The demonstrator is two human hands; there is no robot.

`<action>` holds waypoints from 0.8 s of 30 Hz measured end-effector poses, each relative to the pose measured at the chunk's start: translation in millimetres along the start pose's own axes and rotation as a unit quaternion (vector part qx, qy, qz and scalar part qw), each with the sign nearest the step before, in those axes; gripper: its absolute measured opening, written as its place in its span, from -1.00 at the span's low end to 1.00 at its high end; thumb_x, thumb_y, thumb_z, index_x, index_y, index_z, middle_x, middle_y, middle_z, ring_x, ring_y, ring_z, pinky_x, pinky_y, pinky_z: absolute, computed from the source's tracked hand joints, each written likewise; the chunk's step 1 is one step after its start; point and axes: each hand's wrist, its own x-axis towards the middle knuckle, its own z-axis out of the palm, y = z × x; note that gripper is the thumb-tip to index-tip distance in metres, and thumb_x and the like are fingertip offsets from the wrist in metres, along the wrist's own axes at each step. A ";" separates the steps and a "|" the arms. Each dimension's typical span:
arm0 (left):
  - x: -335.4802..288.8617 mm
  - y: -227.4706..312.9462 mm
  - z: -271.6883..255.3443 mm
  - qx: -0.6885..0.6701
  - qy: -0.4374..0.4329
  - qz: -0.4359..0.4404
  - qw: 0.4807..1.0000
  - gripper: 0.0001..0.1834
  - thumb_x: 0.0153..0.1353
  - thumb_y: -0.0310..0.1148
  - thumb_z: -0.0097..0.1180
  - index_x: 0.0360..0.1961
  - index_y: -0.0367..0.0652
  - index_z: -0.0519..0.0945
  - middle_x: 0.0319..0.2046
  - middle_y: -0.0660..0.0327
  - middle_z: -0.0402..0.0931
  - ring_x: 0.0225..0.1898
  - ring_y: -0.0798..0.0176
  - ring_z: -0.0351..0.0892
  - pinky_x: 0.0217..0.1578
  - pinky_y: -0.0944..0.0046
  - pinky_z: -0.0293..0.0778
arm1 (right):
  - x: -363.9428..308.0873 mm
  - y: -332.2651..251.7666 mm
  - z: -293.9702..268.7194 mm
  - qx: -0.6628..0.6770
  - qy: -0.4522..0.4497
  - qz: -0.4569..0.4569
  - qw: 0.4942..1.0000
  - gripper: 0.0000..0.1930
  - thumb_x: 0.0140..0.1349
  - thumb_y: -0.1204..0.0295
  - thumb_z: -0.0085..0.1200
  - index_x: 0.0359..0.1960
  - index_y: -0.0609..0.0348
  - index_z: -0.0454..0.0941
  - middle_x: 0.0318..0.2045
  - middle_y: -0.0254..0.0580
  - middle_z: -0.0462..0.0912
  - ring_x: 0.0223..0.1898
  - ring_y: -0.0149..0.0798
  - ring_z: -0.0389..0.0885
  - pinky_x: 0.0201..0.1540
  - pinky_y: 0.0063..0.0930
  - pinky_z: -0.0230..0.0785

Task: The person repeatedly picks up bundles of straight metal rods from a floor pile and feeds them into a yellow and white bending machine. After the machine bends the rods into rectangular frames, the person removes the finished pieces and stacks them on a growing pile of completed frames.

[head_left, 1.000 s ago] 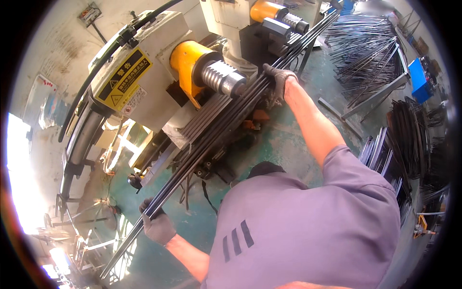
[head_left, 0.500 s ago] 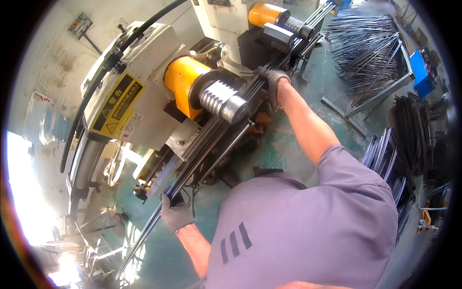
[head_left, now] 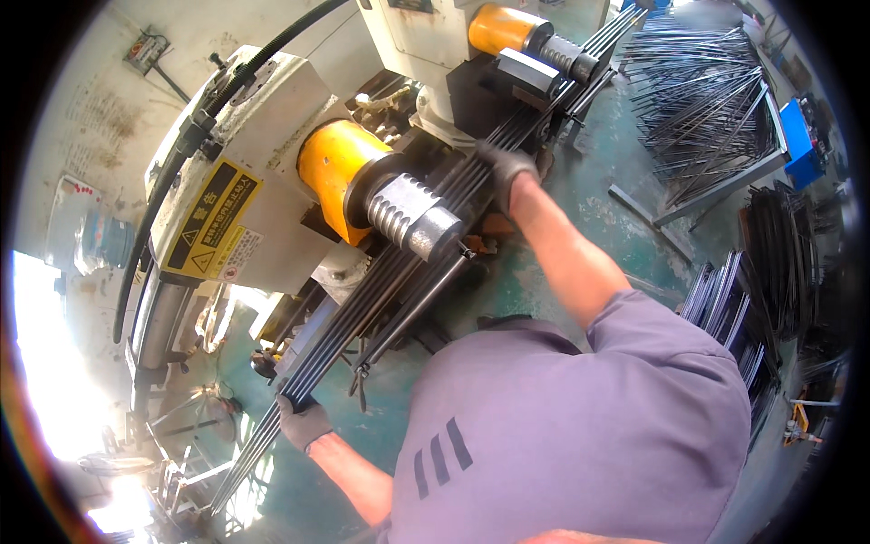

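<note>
Several long, thin metal rods (head_left: 340, 337) lie side by side in a flat row, slanting from lower left to upper right beneath the machine. My left hand (head_left: 304, 424), in a grey glove, is closed round them near their lower left part. Farther up, my right hand (head_left: 509, 172), in a dark grey glove, grips the same rods; some of its fingers are hidden behind them. Between my hands, a ribbed metal cylinder (head_left: 412, 216) with a yellow housing (head_left: 340, 168) sits just over the rods. A thinner bar (head_left: 417, 301) runs alongside them on my side.
A pale machine body (head_left: 249, 118) with a yellow warning label (head_left: 213, 220) stands at left. A second yellow unit (head_left: 501, 29) is farther up. At right, a metal-framed rack (head_left: 725, 186) holds a heap of rods (head_left: 693, 100). Dark bundled rods (head_left: 781, 263) stand below it.
The rods have spread from a tight bunch into a flat row. My left hand has slid down and left along them; my right hand has shifted slightly left and down.
</note>
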 end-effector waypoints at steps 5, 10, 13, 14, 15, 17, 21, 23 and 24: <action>-26.8 -22.6 32.2 -0.014 0.025 -0.018 0.999 -0.63 0.44 -0.33 -0.08 0.10 -0.43 0.47 0.03 -0.01 0.55 0.09 0.07 0.53 0.24 0.12 0.35 | -30.4 18.8 13.3 0.030 -0.059 0.118 0.991 -0.61 0.03 0.40 0.42 -0.13 0.35 0.60 -0.22 -0.09 0.68 -0.28 -0.14 0.66 -0.17 -0.24 0.57; -28.5 -14.0 38.0 -0.048 0.002 -0.012 0.999 -0.57 0.49 -0.27 -0.23 0.11 -0.43 0.46 0.07 -0.04 0.52 0.12 0.03 0.51 0.23 0.07 0.39 | 18.9 -10.6 -12.6 -0.012 -0.025 0.072 0.997 -0.56 0.03 0.36 0.42 -0.09 0.31 0.59 -0.20 -0.10 0.69 -0.23 -0.14 0.66 -0.04 -0.31 0.51; -2.0 6.0 10.2 -0.050 0.097 0.029 0.994 -0.56 0.51 -0.23 -0.28 0.06 -0.42 0.48 0.03 -0.04 0.54 0.12 0.01 0.51 0.21 0.01 0.43 | 66.4 -19.6 -27.3 0.014 -0.025 0.065 0.997 -0.67 0.20 0.16 0.24 -0.20 0.16 0.58 -0.24 -0.16 0.67 -0.18 -0.03 0.61 -0.02 0.02 0.45; 2.9 5.6 0.0 -0.043 0.066 0.029 0.997 -0.57 0.50 -0.24 -0.26 0.05 -0.41 0.48 0.01 -0.03 0.56 0.10 0.01 0.52 0.21 0.02 0.43 | 82.1 -21.2 -30.0 0.038 -0.033 0.068 0.996 -0.63 0.23 0.10 0.19 -0.17 0.16 0.58 -0.21 -0.14 0.66 -0.11 0.00 0.59 0.02 0.07 0.43; 2.2 5.3 -2.8 -0.034 0.036 0.028 0.998 -0.59 0.50 -0.26 -0.24 0.04 -0.40 0.49 -0.01 -0.03 0.57 0.08 0.01 0.53 0.20 0.02 0.43 | 66.1 -27.1 -18.7 0.045 0.001 0.029 0.999 -0.62 0.25 0.08 0.16 -0.17 0.16 0.58 -0.22 -0.11 0.66 -0.10 0.02 0.58 0.03 0.09 0.42; 0.8 -5.0 2.7 -0.034 0.054 0.035 0.997 -0.67 0.46 -0.28 -0.16 -0.05 -0.33 0.52 -0.08 0.01 0.57 0.02 0.02 0.54 0.16 0.00 0.45 | 54.4 -2.8 -15.8 0.057 -0.054 0.134 0.988 -0.66 0.29 0.12 0.14 -0.17 0.17 0.58 -0.22 -0.12 0.66 -0.11 -0.01 0.59 0.05 0.03 0.43; -20.0 -33.3 32.2 -0.040 0.014 0.037 0.998 -0.69 0.44 -0.26 -0.08 -0.08 -0.33 0.52 -0.10 0.01 0.58 0.00 0.02 0.55 0.15 0.01 0.46 | -27.0 45.7 8.9 0.024 -0.143 0.145 0.979 -0.74 0.38 0.29 0.05 -0.10 0.25 0.56 -0.19 -0.12 0.67 -0.15 -0.12 0.61 0.01 -0.25 0.48; -29.2 -46.9 44.9 -0.029 0.009 0.029 0.999 -0.69 0.43 -0.26 -0.06 -0.07 -0.33 0.52 -0.09 0.00 0.57 0.01 0.01 0.55 0.15 0.01 0.46 | -43.9 38.9 16.0 0.012 -0.134 0.154 0.979 -0.77 0.36 0.35 0.09 -0.09 0.25 0.55 -0.23 -0.15 0.67 -0.25 -0.19 0.64 -0.06 -0.31 0.50; -35.4 -51.5 50.2 -0.024 0.008 0.029 0.999 -0.68 0.43 -0.26 -0.05 -0.07 -0.33 0.52 -0.08 0.00 0.57 0.01 0.01 0.54 0.15 0.00 0.45 | -54.3 25.9 25.3 0.000 -0.112 0.153 0.982 -0.79 0.34 0.38 0.12 -0.09 0.24 0.56 -0.25 -0.16 0.68 -0.30 -0.23 0.65 -0.10 -0.33 0.51</action>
